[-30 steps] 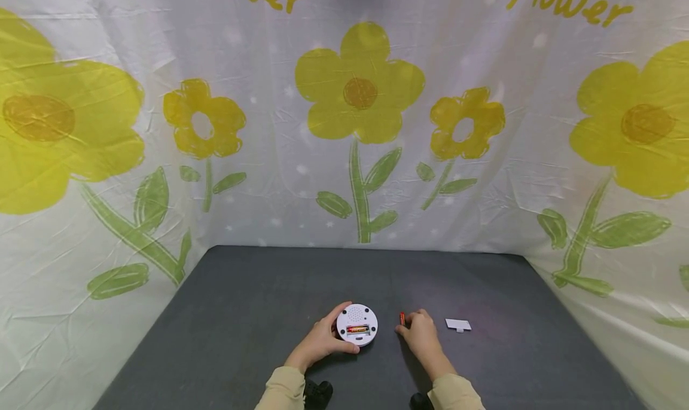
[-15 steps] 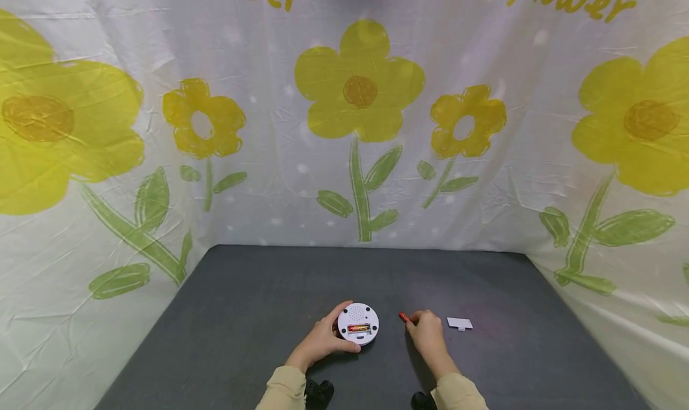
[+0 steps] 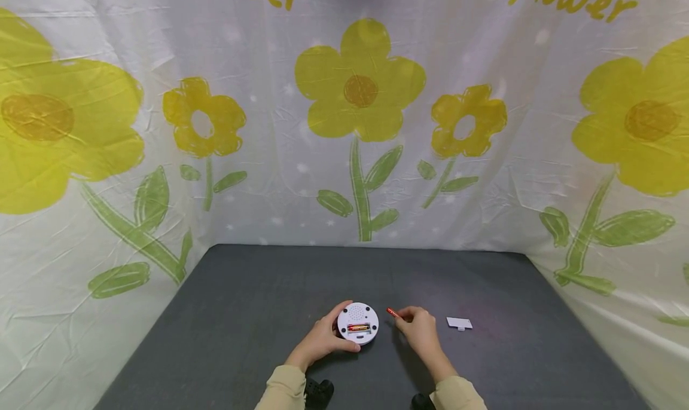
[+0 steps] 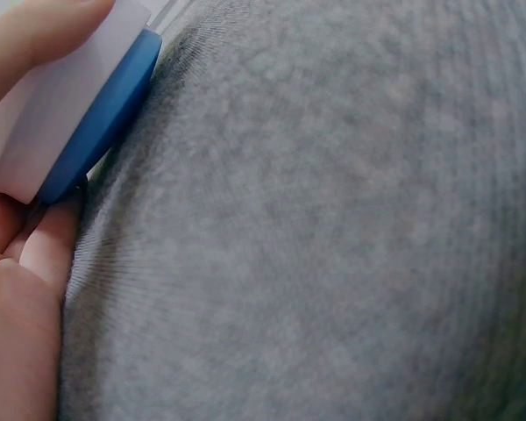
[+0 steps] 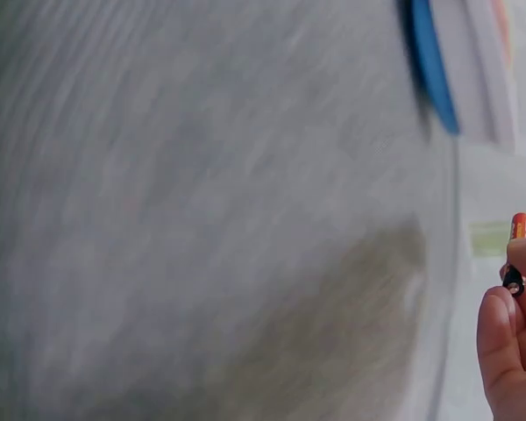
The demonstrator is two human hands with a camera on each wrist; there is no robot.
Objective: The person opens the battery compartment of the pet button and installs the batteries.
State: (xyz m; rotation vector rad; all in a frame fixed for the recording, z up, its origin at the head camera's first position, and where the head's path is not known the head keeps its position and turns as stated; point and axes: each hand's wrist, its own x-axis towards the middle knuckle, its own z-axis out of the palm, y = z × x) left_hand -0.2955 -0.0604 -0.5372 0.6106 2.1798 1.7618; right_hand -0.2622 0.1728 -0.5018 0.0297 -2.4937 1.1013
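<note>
A white cloth with yellow flowers hangs along the far side [image 3: 269,189], beyond my dark grey table [image 3: 258,290]. My left hand [image 3: 317,341] holds a round white gadget [image 3: 357,312], thumb on its near edge, fingers round its left and far edge; blue shows on its other side. My right hand [image 3: 421,332] is narrowed to a pinch on a loose battery [image 3: 392,312], whose orange end juts out far and left of my fingertips, near the gadget's right side but apart. A small white cover [image 3: 459,323] lies right of that hand. The gadget's compartment holds another battery [image 3: 357,328], lying left to right.
</note>
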